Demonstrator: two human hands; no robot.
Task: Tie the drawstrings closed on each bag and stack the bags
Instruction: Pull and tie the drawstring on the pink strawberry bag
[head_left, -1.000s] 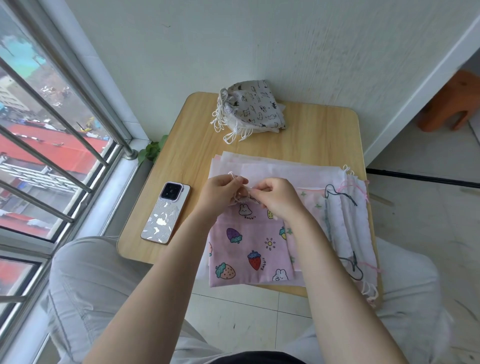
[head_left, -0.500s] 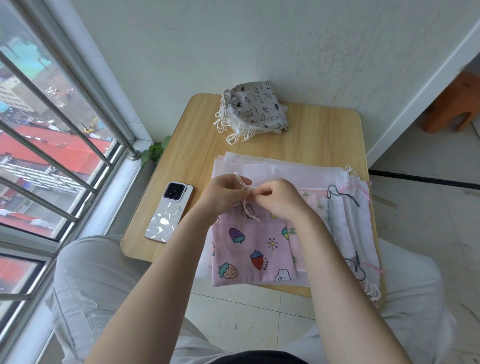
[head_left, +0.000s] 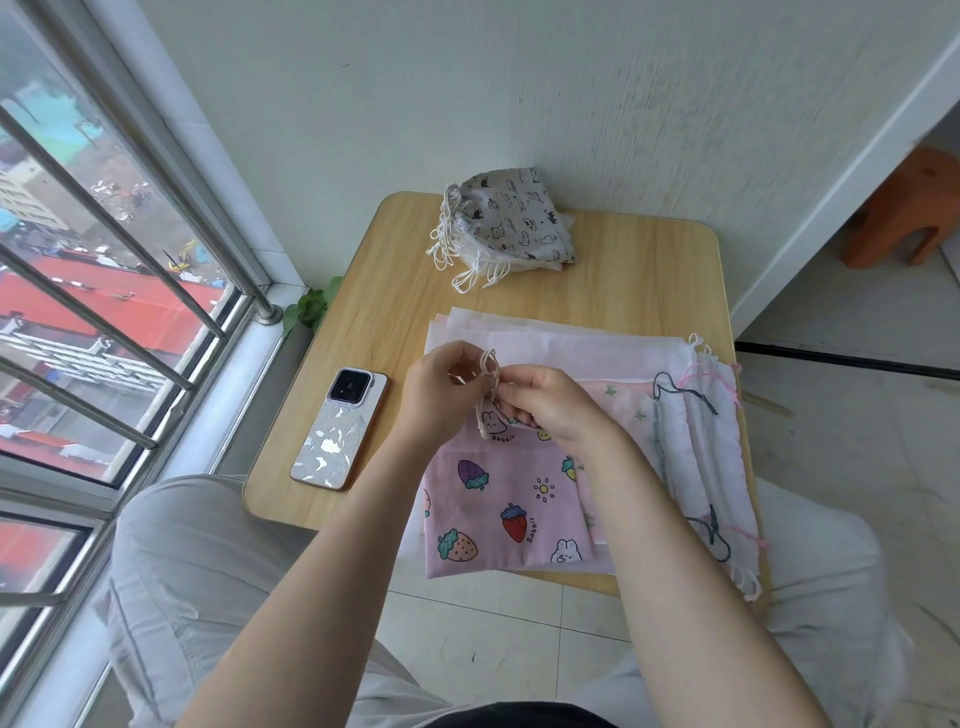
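Note:
A pink bag (head_left: 498, 504) printed with strawberries and rabbits lies on top of a flat pile of pale bags (head_left: 582, 348) on the small wooden table (head_left: 649, 270). Its mouth is gathered between my hands. My left hand (head_left: 441, 389) and my right hand (head_left: 556, 402) both pinch the bag's white drawstring (head_left: 489, 366), which loops up between my fingertips. At the table's far edge sits a stack of tied bags (head_left: 511, 221), topped by a grey one with animal prints, white cords hanging off its left side.
A phone (head_left: 340, 428) in a patterned case lies on the table's left part, near my left wrist. Window bars (head_left: 130, 270) run along the left, a white wall stands behind, and an orange stool (head_left: 906, 208) is at the right. My knees sit under the table's near edge.
The drawstring's loose end hung down half a second ago; now it stands in a loop above my fingers. Both hands stay at the bag's mouth.

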